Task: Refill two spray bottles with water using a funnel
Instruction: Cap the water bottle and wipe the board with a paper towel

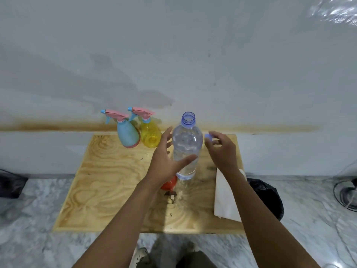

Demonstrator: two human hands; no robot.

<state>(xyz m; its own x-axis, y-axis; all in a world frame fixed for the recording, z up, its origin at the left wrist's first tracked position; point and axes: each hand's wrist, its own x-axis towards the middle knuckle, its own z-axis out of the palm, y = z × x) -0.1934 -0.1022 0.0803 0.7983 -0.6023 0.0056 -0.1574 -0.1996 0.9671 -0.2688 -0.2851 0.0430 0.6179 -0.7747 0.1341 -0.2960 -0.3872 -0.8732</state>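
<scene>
A clear water bottle (186, 146) stands uncapped in the middle of the wooden board (108, 180). My left hand (166, 159) is spread beside it, fingers straight, thumb lying across its front. My right hand (222, 149) pinches the small blue cap (208, 136) just right of the bottle. A blue spray bottle (126, 135) and a yellow spray bottle (150, 135), both with pink trigger heads, stand at the board's back left. An orange funnel (170, 183) lies partly hidden under my left wrist.
A folded white cloth (225, 198) lies on the board's right side under my right forearm. A black bag-lined bin (268, 196) sits on the marble floor to the right. The wall runs close behind the board.
</scene>
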